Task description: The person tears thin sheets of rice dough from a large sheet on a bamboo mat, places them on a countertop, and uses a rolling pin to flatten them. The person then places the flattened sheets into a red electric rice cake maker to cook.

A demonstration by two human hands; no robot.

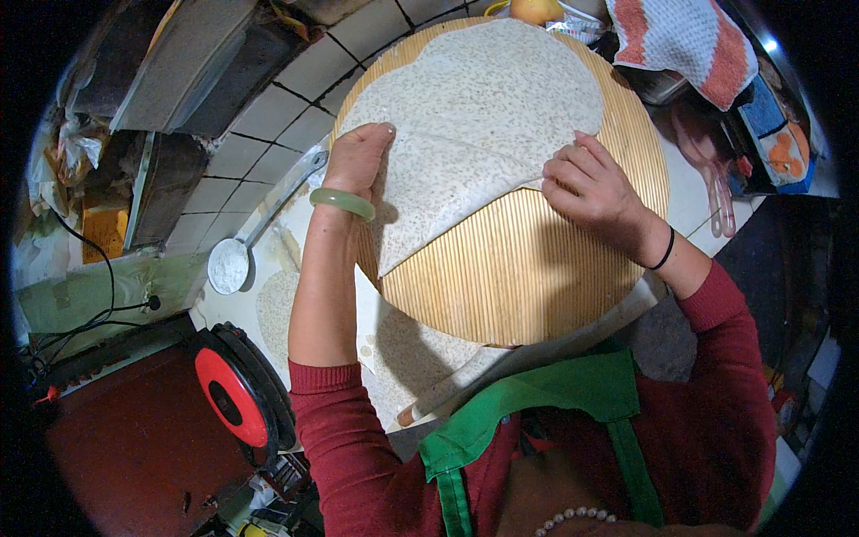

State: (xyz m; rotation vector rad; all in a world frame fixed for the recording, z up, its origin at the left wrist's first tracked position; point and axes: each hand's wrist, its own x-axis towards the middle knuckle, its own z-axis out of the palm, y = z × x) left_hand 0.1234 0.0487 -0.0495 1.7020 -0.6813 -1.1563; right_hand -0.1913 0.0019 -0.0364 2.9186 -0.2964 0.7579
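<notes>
A large, thin sheet of speckled dough (483, 101) lies over the far part of a round mat of slender stalks (523, 268). Its near edge is folded over, running slantwise between my hands. My left hand (356, 158) pinches the sheet's left side, the thumb on top, and a corner hangs below it to the mat's left rim. With its fingertips, my right hand (590, 181) grips the right end of the folded edge. Beneath the mat, partly hidden, another speckled dough sheet (419, 349) rests on the white counter.
A ladle of white flour (228, 266) lies on the counter by the tiled wall. A red and black electric griddle (231, 396) stands at the left. What looks like a rolling pin (436, 396) lies along the front edge. A striped towel (684, 43) hangs at far right.
</notes>
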